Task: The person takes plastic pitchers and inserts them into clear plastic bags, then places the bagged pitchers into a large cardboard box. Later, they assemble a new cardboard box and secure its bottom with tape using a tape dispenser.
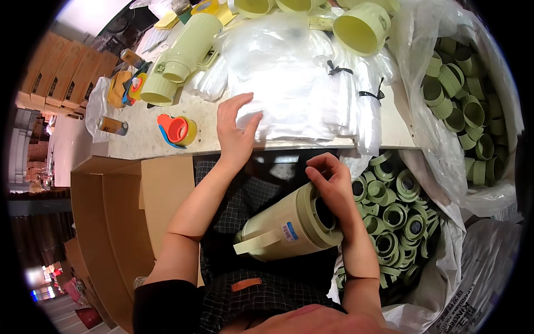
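A pale green vacuum jug (283, 225) lies tilted across my lap, its handle toward the lower left and its open, dark-centred top toward the right. My right hand (334, 181) is at the jug's upper rim, its fingers bent with the thumb a little apart. I see nothing held in it. At the table's near edge, my left hand (239, 131) rests at the left side of a stack of clear plastic bags (295, 94). Its thumb and fingers are spread, the fingertips on or just over the bags.
On the table are a tape roll in a red and blue holder (178, 131), pale green jug bodies (194, 47) and tied bag bundles (367, 106). An open cardboard box (111, 222) stands left. Sacks of green lids (395, 214) and green rings (473, 111) stand right.
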A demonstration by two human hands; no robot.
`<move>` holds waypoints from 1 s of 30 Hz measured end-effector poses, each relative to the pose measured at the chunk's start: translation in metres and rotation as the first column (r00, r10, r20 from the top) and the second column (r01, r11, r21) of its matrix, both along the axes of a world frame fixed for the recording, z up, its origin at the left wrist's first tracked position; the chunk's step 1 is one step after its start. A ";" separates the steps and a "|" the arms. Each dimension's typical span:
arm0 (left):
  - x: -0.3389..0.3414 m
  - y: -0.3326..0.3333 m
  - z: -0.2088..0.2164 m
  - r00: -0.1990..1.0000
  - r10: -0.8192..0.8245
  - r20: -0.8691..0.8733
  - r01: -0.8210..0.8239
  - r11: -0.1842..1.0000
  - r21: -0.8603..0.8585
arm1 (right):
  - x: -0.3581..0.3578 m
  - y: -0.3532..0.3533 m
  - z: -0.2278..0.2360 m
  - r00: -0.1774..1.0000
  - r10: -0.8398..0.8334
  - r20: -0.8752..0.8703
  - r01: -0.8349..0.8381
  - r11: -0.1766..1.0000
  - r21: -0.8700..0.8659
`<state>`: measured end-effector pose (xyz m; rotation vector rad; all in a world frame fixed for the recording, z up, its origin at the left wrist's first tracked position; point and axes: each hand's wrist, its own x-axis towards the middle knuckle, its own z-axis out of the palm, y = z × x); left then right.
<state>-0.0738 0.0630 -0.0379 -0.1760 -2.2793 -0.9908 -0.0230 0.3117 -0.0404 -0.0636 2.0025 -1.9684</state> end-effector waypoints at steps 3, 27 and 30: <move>-0.024 -0.003 0.007 0.994 0.068 -0.081 -0.074 0.994 -0.077 | -0.003 -0.003 -0.003 1.000 0.029 0.004 -0.029 0.999 0.017; -0.201 -0.043 -0.016 0.942 0.003 0.336 0.001 1.000 -0.011 | -0.013 -0.004 -0.009 0.990 0.140 0.000 -0.140 0.986 0.089; -0.222 -0.079 -0.039 0.879 0.203 0.432 -0.206 0.978 -0.039 | -0.009 -0.011 -0.013 0.987 0.158 -0.006 -0.156 0.983 0.092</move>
